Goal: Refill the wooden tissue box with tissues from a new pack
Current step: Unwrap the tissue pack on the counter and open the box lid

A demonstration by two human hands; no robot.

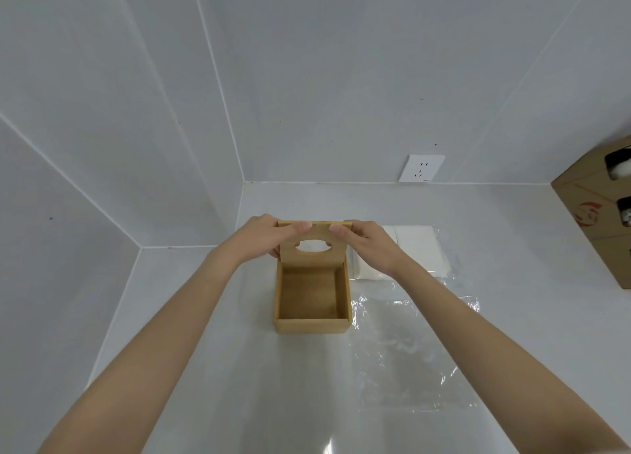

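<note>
A wooden tissue box (pixel 312 325) stands open on the white counter, and its inside is bare wood. Its lid (pixel 312 252), with an oval slot, stands upright at the box's far edge. My left hand (pixel 264 236) pinches the lid's top left corner, thumb on the front face. My right hand (pixel 367 243) pinches the top right corner the same way. A stack of white tissues (pixel 418 253) lies just right of the box, partly behind my right wrist. A clear plastic wrapper (pixel 409 351) lies flat on the counter to the box's right and nearer to me.
The white counter (pixel 211 368) meets tiled walls at the left and back. A wall socket (pixel 422 168) sits low on the back wall. A brown cardboard box (pixel 596 221) with cut-out holes stands at the far right edge.
</note>
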